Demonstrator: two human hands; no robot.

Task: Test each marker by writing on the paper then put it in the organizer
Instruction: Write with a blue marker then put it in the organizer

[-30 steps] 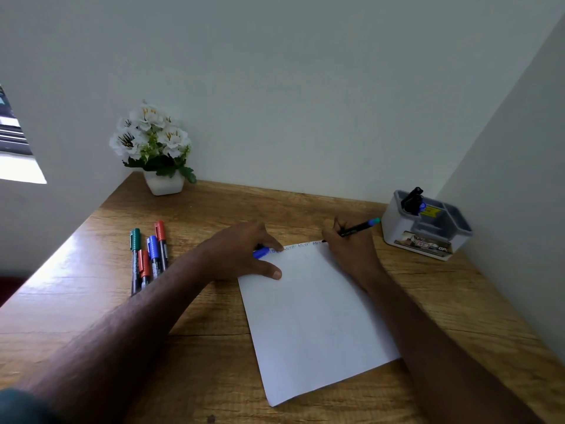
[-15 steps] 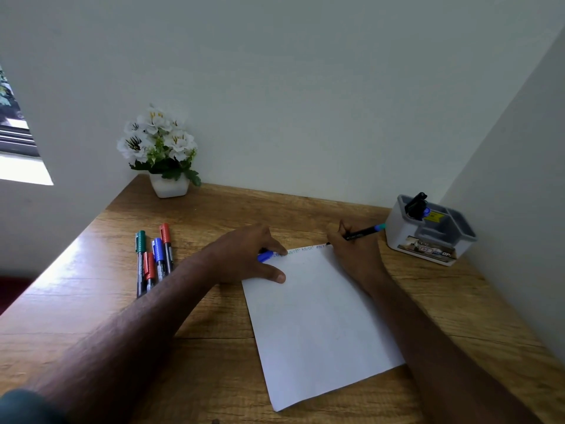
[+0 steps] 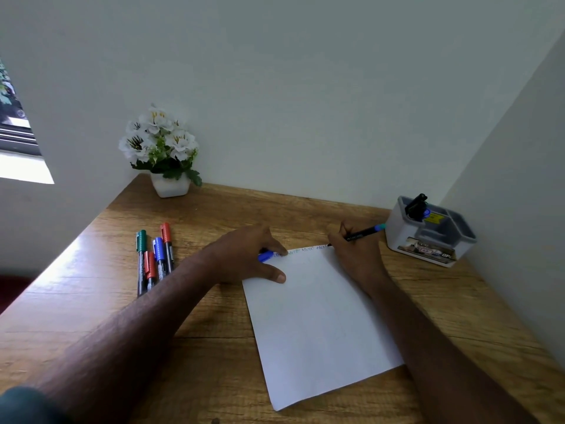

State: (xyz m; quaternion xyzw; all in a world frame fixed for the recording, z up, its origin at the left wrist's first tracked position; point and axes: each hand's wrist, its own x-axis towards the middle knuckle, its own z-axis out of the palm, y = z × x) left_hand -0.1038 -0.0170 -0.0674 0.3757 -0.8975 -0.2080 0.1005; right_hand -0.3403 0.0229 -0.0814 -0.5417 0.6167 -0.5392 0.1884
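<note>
A white sheet of paper (image 3: 318, 319) lies on the wooden desk (image 3: 214, 316), with small writing along its top edge. My right hand (image 3: 354, 255) grips a black marker with a blue end (image 3: 367, 232), its tip at the paper's top edge. My left hand (image 3: 247, 258) rests on the paper's top left corner and holds a blue cap (image 3: 265, 256) under its fingers. Several capped markers (image 3: 154, 258), green, red and blue, lie side by side at the left. The grey organizer (image 3: 428, 231) stands at the right and holds a black marker (image 3: 415, 206).
A white pot of white flowers (image 3: 162, 151) stands at the desk's back left corner. Walls close the desk at the back and right. A window shows at the far left.
My right hand has crept slightly rightwards along the paper's top edge while writing. The camera view has shifted a little. My left hand stays on the paper.
</note>
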